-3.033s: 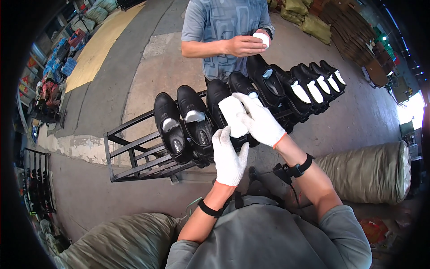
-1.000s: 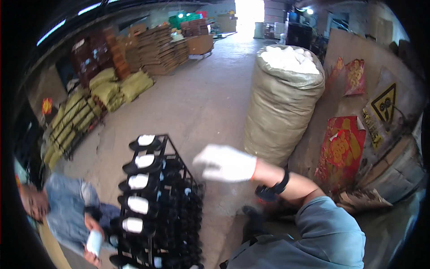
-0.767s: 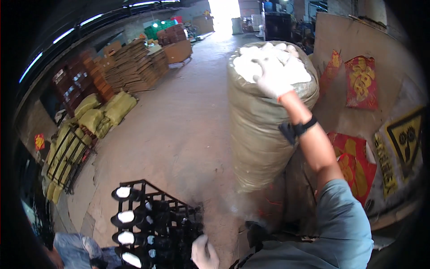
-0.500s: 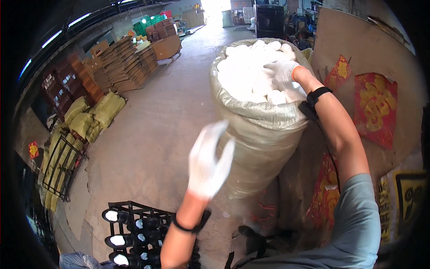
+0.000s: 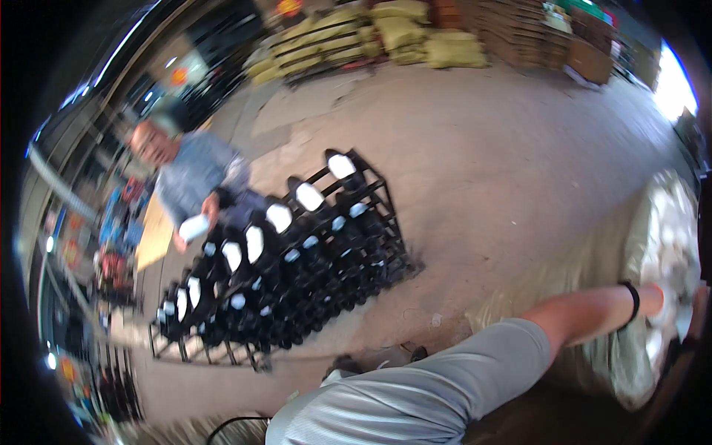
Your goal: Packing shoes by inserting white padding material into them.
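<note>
My left arm in a grey sleeve reaches across to the far right, a black band around its wrist. My left hand (image 5: 670,305), in a white glove, is at the mouth of a tall woven sack (image 5: 593,356). Motion blur and the picture's rim hide its fingers and anything in them. White rounded pieces (image 5: 671,248) fill the sack's opening. A sliver of bare skin beside the glove may be my right arm; my right hand itself does not show. Left of me stands a black metal rack (image 5: 387,208) with rows of black shoes (image 5: 297,259), many with white pieces inside.
Behind the rack, a co-worker (image 5: 196,174) in a blue-grey top holds a white object (image 5: 194,228). Yellow sacks (image 5: 454,49) and stacked flat cardboard (image 5: 512,33) line the far side. Another dark rack (image 5: 117,382) stands at lower left.
The view has swung left, so the sack now lies at the right rim and the shoe rack and co-worker show fully. My left hand has moved to the sack; my right hand has left the picture.
</note>
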`<state>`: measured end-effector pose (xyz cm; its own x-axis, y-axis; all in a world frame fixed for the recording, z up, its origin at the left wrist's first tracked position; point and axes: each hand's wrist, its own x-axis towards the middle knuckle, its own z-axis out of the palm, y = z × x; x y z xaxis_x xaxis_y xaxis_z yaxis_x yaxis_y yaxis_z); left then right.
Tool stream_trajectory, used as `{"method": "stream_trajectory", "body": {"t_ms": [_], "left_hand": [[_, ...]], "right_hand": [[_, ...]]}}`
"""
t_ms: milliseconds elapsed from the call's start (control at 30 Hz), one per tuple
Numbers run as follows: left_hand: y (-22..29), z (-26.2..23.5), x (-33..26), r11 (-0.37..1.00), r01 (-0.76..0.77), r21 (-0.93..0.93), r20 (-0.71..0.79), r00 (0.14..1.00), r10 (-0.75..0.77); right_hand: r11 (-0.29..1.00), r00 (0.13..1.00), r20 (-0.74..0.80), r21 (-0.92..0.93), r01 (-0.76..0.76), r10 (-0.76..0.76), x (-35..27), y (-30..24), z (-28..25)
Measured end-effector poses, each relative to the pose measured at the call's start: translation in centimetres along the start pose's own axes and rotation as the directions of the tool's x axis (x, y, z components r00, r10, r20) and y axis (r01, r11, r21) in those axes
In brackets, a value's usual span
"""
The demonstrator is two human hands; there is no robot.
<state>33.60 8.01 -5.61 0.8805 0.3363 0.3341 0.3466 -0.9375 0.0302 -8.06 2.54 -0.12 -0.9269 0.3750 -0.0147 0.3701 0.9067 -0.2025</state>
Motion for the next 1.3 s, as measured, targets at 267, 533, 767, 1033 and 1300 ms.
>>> {"method": "stream_trajectory", "body": {"t_ms": [267, 533, 767, 1033, 1300], "left_hand": [[4.6, -8.2, -8.5, 0.901, 0.397, -0.173, -0.092, 0.905, -0.416], [3.3, -16.5, -31.1, 0.483, -0.091, -0.871, -0.471, 0.432, -0.769], [13.0, -20.9, -48.8, 0.729, 0.139, -0.670, -0.591, 0.494, -0.638], [28.7, -18.2, -73.7, 0.507, 0.452, -0.734, -0.542, 0.060, -0.838], [51.6, -19.8, -96.1, 0.315, 0.248, -0.916, -0.338, -0.055, -0.940]], "right_hand": [[0.919, 0.977, 0.005, 0.340, 0.198, -0.213, 4.2, -5.8, 3.7], [0.724, 0.940, 0.004, 0.639, 0.261, -0.342, 2.1, -14.5, 6.1], [0.527, 0.957, -0.016, 0.832, 0.173, -0.289, 0.0, -18.9, 6.8], [0.239, 0.979, 0.037, 0.971, 0.012, -0.201, -0.7, -29.2, 9.8], [0.249, 0.911, 0.150, 0.967, -0.054, -0.383, 5.0, -56.5, 22.2]]}}
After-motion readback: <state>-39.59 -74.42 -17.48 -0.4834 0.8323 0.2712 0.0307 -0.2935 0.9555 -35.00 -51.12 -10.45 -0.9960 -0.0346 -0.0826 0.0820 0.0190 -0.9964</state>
